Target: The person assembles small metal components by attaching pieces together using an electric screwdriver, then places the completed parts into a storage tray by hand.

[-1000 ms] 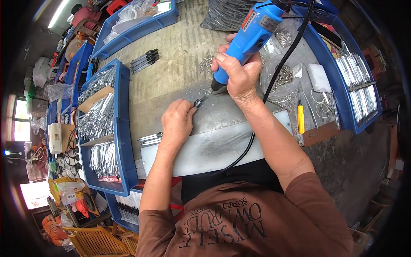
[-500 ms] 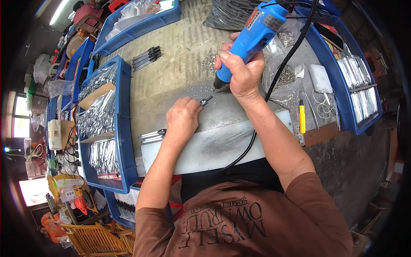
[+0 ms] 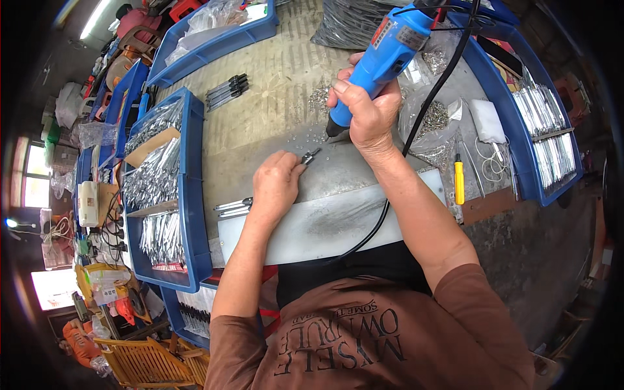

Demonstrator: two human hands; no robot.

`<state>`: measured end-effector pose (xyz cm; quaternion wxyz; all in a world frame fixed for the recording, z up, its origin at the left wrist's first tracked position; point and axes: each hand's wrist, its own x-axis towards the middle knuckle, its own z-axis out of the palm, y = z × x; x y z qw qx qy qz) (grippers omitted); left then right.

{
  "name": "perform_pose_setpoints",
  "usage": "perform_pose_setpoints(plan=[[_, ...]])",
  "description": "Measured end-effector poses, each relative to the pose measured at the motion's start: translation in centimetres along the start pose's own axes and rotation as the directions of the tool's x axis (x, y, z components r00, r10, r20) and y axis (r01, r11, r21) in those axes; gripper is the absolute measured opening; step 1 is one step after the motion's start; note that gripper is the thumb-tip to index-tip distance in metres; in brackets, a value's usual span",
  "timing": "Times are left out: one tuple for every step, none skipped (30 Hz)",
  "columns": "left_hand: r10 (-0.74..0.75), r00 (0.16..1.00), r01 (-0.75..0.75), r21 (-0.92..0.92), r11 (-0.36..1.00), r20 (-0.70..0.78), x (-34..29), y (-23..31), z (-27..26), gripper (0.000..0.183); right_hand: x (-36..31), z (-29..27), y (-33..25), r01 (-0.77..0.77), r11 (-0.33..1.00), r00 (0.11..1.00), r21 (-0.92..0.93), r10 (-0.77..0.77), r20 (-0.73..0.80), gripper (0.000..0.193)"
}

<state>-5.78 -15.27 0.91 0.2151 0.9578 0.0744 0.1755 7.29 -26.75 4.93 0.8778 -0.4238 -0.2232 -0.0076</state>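
A blue electric screwdriver is gripped in my right hand, fingers wrapped round its body. Its dark tip points down at the worktop, beside a scatter of tiny metal pieces. My left hand is closed on a slim metal piece with a dark end, which pokes out past the fingertips toward the screwdriver tip, apart from it. Most of that piece is hidden by the fingers. Close to my left wrist lie several slim rods with black ends.
Blue trays of metal strips stand on the left and right. A white board lies along the front edge. To the right are a yellow-handled screwdriver and bags of small metal parts. A black cable crosses my right forearm.
The whole view has shifted slightly. My left hand and the metal piece tilt a little; my right hand with the electric screwdriver stays almost in place.
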Motion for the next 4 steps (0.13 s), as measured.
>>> perform_pose_setpoints(plan=[[-0.056,0.998,0.055,-0.044,0.997,-0.004,-0.04,-0.08,-0.15,0.007,-0.02,0.05,-0.03,0.000,1.000,1.000,0.007,0.000,0.002,0.036],[-0.052,0.999,0.052,-0.042,0.998,-0.003,-0.05,-0.09,-0.30,0.007,0.00,0.09,-0.06,0.002,1.000,1.000,0.009,-0.002,-0.001,0.036],[-0.079,0.997,0.078,-0.027,0.997,-0.008,-0.06,-0.10,-0.46,0.006,0.01,0.15,-0.06,0.008,1.000,1.000,0.004,-0.008,0.006,0.036],[-0.103,0.995,0.103,-0.016,0.995,-0.012,-0.01,-0.07,-0.46,0.006,0.03,0.06,-0.05,0.015,1.000,1.000,-0.004,-0.015,0.012,0.036]])
